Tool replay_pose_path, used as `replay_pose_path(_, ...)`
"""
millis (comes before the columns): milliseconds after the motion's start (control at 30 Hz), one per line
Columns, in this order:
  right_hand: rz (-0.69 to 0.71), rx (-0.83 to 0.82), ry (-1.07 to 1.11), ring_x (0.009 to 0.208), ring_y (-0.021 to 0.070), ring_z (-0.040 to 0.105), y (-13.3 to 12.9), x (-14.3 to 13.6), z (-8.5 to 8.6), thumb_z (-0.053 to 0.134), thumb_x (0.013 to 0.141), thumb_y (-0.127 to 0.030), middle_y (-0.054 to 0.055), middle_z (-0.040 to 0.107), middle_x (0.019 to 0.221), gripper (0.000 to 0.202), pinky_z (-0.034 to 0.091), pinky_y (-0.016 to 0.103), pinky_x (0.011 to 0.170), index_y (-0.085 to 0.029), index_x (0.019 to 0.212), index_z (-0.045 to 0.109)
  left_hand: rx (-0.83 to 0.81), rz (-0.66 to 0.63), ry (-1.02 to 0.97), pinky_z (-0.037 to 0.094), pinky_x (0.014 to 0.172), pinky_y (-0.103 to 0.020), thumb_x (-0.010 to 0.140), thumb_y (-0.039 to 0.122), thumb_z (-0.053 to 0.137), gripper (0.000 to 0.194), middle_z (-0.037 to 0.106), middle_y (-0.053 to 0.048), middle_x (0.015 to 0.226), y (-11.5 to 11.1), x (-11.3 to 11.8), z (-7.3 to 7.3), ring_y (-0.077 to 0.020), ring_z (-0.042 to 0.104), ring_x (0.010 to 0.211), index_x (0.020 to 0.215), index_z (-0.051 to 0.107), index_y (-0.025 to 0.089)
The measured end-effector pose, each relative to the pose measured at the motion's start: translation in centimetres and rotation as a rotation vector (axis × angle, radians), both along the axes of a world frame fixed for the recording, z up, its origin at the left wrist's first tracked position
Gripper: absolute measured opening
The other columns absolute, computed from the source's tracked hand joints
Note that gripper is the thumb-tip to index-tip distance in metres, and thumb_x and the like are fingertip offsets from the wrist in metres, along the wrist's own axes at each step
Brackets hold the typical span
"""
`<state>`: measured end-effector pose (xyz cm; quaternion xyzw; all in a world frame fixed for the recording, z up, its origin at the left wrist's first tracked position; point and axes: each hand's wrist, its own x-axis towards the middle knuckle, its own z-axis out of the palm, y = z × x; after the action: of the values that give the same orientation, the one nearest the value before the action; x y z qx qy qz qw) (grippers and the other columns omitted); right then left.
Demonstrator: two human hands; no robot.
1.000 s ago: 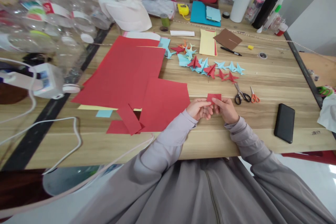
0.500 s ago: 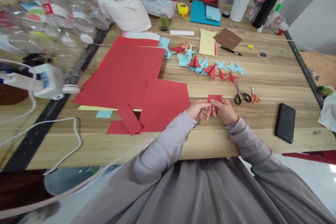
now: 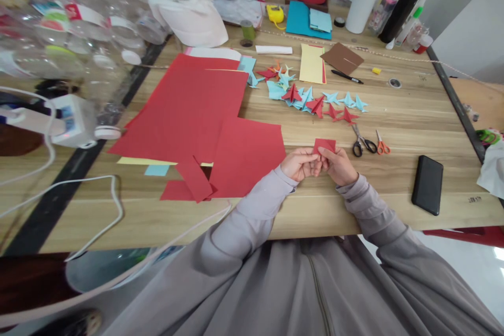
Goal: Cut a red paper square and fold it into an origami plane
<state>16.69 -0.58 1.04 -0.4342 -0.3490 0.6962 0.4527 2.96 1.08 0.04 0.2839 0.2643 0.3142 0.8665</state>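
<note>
Both hands meet over the near middle of the table around a small piece of red paper [image 3: 325, 144]. My left hand [image 3: 301, 163] pinches its left edge, fingers curled beneath. My right hand [image 3: 337, 164] grips the lower right part, thumb on top. The paper's lower side is hidden by the fingers. Close by on the left lies a large red sheet [image 3: 252, 152], with cut red strips [image 3: 193, 179] at its corner. Beyond the hands lie folded paper planes in red [image 3: 315, 106] and light blue [image 3: 304, 100].
Black-handled scissors [image 3: 363, 143] and small orange scissors [image 3: 382, 146] lie right of the hands. Farther right is a black phone [image 3: 427, 185]. A black pen [image 3: 346, 76], brown paper [image 3: 342, 58] and yellow paper [image 3: 312, 64] lie farther back. Plastic bottles [image 3: 86, 26] crowd the left.
The red paper has risen slightly and shifted a little right between the fingers, tilting a bit. Both hands still hold it; the things on the table look the same.
</note>
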Motion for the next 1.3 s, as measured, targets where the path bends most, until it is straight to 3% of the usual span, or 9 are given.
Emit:
replay_pose_path(333,-0.024,0.006,-0.002,0.036,0.0083,0.049,0.0,0.0,-0.1,0.073,0.065,-0.045,-0.004,0.051,0.039,0.040,0.033,0.020,0.037,-0.017,0.046,0.052,0.016,-0.002,-0.035,0.042,0.045,-0.023,0.076,0.018,0.060,0.014,0.060,-0.006,0.048,0.2,0.0,0.1,-0.0145,0.057,0.040,0.064,0.057,0.009)
replay_pose_path(533,-0.017,0.010,0.044,0.035,0.0103,0.050,-0.1,0.0,0.4,0.074,0.064,-0.046,-0.005,0.048,0.037,0.041,0.040,0.023,0.040,-0.018,0.044,0.051,0.078,0.031,-0.084,0.041,0.047,-0.023,0.074,0.017,0.060,0.011,0.062,-0.007,0.051,-0.1,0.1,0.2,-0.0140,0.057,0.043,0.066,0.059,0.008)
replay_pose_path(667,-0.066,0.000,0.020,0.034,0.0078,0.045,0.0,0.0,0.3,0.074,0.063,-0.044,-0.004,0.050,0.038,0.039,0.037,0.022,0.038,-0.018,0.045,0.052,0.103,0.042,-0.056,0.040,0.047,-0.023,0.077,0.018,0.058,0.014,0.063,-0.008,0.053,-0.3,0.3,0.2,-0.0134,0.057,0.043,0.066,0.058,0.009)
replay_pose_path(767,-0.137,-0.005,0.012,0.035,0.0061,0.044,0.1,0.1,0.2,0.075,0.062,-0.041,-0.004,0.052,0.041,0.035,0.033,0.020,0.037,-0.017,0.047,0.055,0.102,0.115,-0.020,0.039,0.045,-0.022,0.076,0.020,0.060,0.017,0.061,-0.006,0.049,-0.2,0.4,0.2,-0.0130,0.056,0.042,0.062,0.055,0.011)
replay_pose_path(867,-0.162,0.010,-0.001,0.038,0.0074,0.047,0.2,0.1,-0.1,0.073,0.063,-0.040,-0.003,0.056,0.044,0.031,0.035,0.021,0.039,-0.017,0.050,0.058,0.095,0.267,0.017,0.038,0.042,-0.021,0.074,0.025,0.065,0.019,0.057,-0.001,0.046,0.1,0.4,0.1,-0.0105,0.053,0.039,0.062,0.054,0.013)
replay_pose_path(1000,-0.188,0.128,-0.042,0.045,0.0088,0.051,0.2,0.1,-0.9,0.072,0.068,-0.043,-0.002,0.061,0.052,0.027,0.038,0.021,0.043,-0.017,0.063,0.062,0.091,0.439,0.040,0.040,0.045,-0.020,0.066,0.034,0.076,0.029,0.057,0.002,0.050,0.4,0.5,-0.2,-0.0078,0.053,0.043,0.064,0.055,0.014)
replay_pose_path(1133,-0.123,0.234,-0.144,0.049,0.0101,0.052,0.2,0.0,-1.6,0.065,0.076,-0.050,0.000,0.062,0.055,0.036,0.041,0.023,0.049,-0.017,0.062,0.062,0.203,0.425,0.089,0.042,0.050,-0.023,0.059,0.039,0.081,0.038,0.060,0.002,0.052,0.1,1.1,-0.5,-0.0091,0.054,0.046,0.063,0.053,0.015)
replay_pose_path(1300,-0.069,0.221,-0.177,0.049,0.0102,0.052,0.3,0.4,-1.4,0.060,0.079,-0.050,0.000,0.059,0.053,0.038,0.041,0.023,0.048,-0.016,0.061,0.062,0.310,0.409,0.177,0.042,0.052,-0.025,0.060,0.041,0.080,0.040,0.059,0.003,0.048,-0.1,1.1,-0.7,-0.0113,0.056,0.046,0.058,0.048,0.017)
